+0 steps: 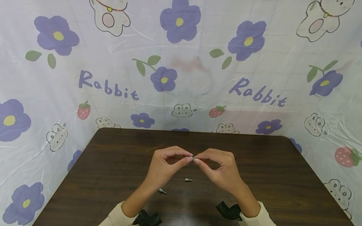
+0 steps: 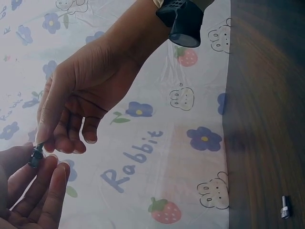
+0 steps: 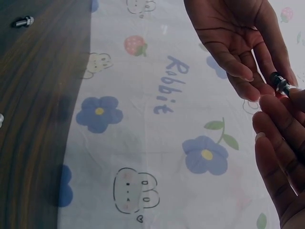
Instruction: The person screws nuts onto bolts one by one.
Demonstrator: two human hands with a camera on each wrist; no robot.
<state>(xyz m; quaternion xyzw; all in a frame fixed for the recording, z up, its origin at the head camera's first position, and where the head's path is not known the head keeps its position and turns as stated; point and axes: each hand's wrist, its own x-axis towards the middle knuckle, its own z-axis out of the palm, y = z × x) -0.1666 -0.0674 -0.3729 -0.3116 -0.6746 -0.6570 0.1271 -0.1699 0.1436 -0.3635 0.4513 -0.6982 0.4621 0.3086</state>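
Observation:
In the head view my left hand (image 1: 167,161) and my right hand (image 1: 222,166) meet fingertip to fingertip above the dark table. Between them is a small metal bolt (image 3: 282,85), its dark end and shiny rings showing in the right wrist view. Thumb and forefinger of each hand pinch one end, hiding part of it. The left wrist view shows the same bolt upright between the fingertips. Below the hands, one silver bolt (image 1: 188,180) lies on the tabletop, and a second silver bolt (image 1: 162,191) lies nearer the left forearm.
The brown wooden table (image 1: 118,163) has a printed cloth (image 1: 198,84) with flowers and rabbits hanging behind and beside it. A black wrist camera (image 1: 229,211) is strapped to the right wrist, and another black camera (image 1: 147,218) to the left.

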